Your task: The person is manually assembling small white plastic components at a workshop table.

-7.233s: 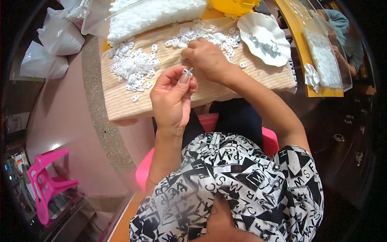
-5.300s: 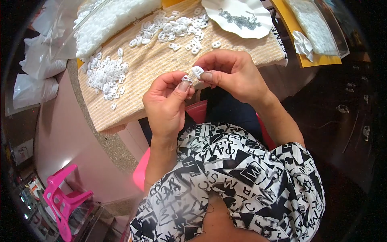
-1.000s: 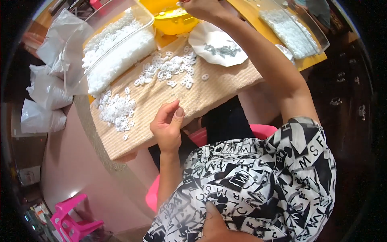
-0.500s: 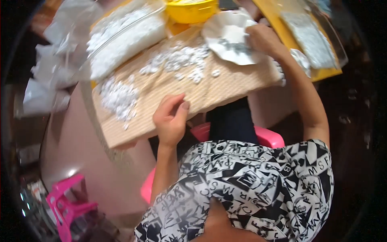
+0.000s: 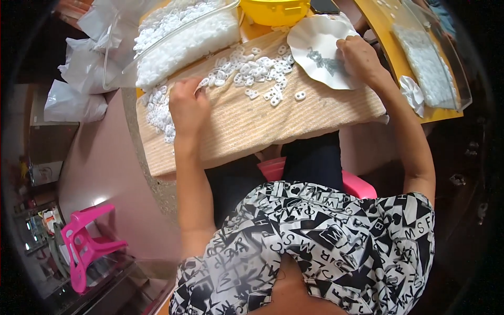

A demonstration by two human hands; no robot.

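Note:
A board covered in beige ribbed cloth [image 5: 247, 123] lies across my lap. On its left part, my left hand [image 5: 190, 107] is closed, fingertips bent down among small white plastic pieces. One pile of these pieces [image 5: 157, 118] is partly hidden behind this hand; a looser spread of two-holed pieces [image 5: 262, 71] lies in the middle. A wavy-edged white dish [image 5: 304, 42] rests at the board's far right, with small grey bits [image 5: 323, 63] in it. My right hand [image 5: 362, 60] is over the dish's right side, fingers pinched together. What either hand holds is too small or hidden to name.
A clear bin of white pieces [image 5: 186, 50] stands at the far left beside a yellow tub [image 5: 275, 11]. Another clear bin [image 5: 428, 65] sits on a yellow surface at right, near crumpled white paper [image 5: 412, 96]. White bags [image 5: 76, 102] and a pink stool [image 5: 86, 244] are at left.
My left hand has moved forward and left from the board's near edge to the white pieces and closed more. My right hand stays at the dish. The whole view has shifted slightly.

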